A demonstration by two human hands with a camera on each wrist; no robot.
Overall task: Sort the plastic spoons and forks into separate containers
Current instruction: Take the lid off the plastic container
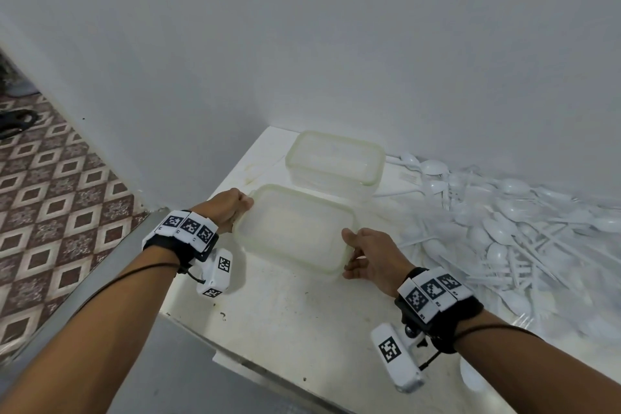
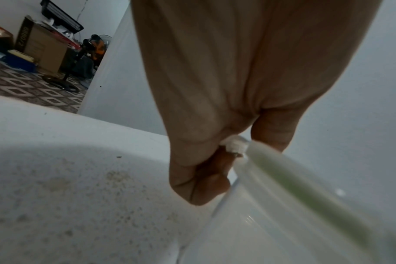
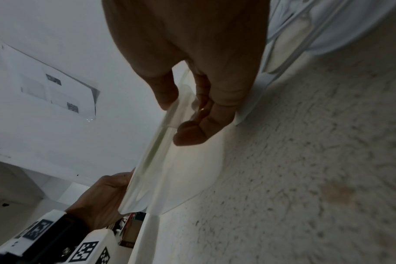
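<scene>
Two clear rectangular containers with pale green rims stand on the white table. The near container is held at both short ends. My left hand curls over its left rim, and in the left wrist view the left hand pinches the rim of this container. My right hand grips the right end, thumb on top and fingers below. The right wrist view shows that right hand on the rim. The far container sits empty behind. A heap of white plastic spoons and forks lies to the right.
A white wall runs close behind the containers and the heap. The table's left edge drops to a patterned tile floor. A grey ledge lies below the table's front edge.
</scene>
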